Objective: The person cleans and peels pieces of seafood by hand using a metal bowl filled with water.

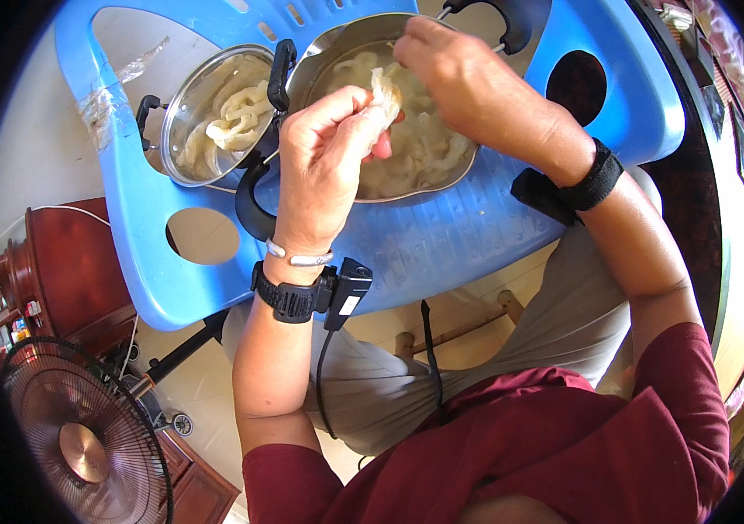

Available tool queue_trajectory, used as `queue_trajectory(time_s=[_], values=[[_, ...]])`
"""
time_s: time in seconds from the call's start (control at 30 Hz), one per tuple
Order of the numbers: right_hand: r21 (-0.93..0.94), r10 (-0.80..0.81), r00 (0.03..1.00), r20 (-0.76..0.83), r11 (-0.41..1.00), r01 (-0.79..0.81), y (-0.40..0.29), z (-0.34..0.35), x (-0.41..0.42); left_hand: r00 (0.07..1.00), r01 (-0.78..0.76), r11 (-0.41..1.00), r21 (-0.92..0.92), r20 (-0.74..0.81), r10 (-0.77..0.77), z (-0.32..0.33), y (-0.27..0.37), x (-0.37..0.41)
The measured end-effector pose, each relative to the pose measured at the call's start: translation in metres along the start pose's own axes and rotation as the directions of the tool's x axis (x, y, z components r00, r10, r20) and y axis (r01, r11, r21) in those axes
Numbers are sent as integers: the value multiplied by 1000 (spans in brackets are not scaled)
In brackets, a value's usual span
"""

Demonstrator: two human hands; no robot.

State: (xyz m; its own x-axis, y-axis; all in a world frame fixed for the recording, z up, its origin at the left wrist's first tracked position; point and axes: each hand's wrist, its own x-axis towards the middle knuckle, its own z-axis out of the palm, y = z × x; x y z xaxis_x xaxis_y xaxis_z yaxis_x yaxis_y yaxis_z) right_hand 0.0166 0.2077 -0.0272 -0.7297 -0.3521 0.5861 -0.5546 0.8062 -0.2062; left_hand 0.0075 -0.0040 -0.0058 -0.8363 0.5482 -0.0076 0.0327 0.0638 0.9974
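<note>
Over a large metal pot (424, 192) of cloudy liquid and pale, soft strips, my left hand (329, 154) pinches a whitish, translucent piece of food (385, 98) between thumb and fingers. My right hand (470, 78) is just to the right above the same pot, its fingers bent and slightly blurred; whether they hold anything is hidden. A smaller metal pot (172, 154) with black handles stands to the left and holds similar pale strips (238, 121). Both pots rest on the seat of a blue plastic chair (405, 249).
The chair's armrests flank the pots, the left one wrapped with clear tape (102, 114). A floor fan (84, 452) stands at lower left below a reddish wooden cabinet (77, 262). A cable hangs from the device (349, 295) on my left wrist.
</note>
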Motion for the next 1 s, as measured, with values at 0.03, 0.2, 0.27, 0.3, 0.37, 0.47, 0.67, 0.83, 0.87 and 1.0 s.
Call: queue_trajectory(time_s=[0.03, 0.2, 0.27, 0.3, 0.37, 0.47, 0.67, 0.83, 0.87, 1.0], values=[[-81, -56, 998, 40, 995, 59, 3, 5, -2, 1000, -13, 1000, -12, -13, 12, 2, 2, 1], [-103, 114, 648, 753, 993, -55, -11, -10, 19, 996, -57, 996, -61, -77, 53, 7, -4, 0], [-88, 146, 665, 733, 989, -121, -11, -6, 18, 991, -86, 994, -66, -107, 79, 8, -3, 1], [3, 102, 782, 615, 991, -132, -8, -4, 13, 990, -97, 994, -50, -111, 91, 8, -3, 1], [182, 43, 946, 320, 978, -106, 2, 0, 2, 987, -115, 991, -71, -117, 106, 8, -5, 2], [505, 157, 986, 64, 847, -167, 1, 2, 5, 993, -98, 989, -110, -83, 89, 2, -12, 3], [705, 204, 962, 182, 655, -273, -2, -11, 9, 973, -184, 979, 84, -123, 193, 5, -18, 4], [532, 185, 918, 350, 768, -357, -14, -24, 14, 991, -96, 962, 254, -62, 116, 3, -10, -1], [531, 175, 925, 336, 777, -340, -15, -23, 13, 991, -95, 960, 263, -67, 116, 4, -10, -1], [538, 128, 961, 245, 807, -244, -13, -18, 11, 988, -120, 929, 351, -53, 148, 2, -10, -1]])
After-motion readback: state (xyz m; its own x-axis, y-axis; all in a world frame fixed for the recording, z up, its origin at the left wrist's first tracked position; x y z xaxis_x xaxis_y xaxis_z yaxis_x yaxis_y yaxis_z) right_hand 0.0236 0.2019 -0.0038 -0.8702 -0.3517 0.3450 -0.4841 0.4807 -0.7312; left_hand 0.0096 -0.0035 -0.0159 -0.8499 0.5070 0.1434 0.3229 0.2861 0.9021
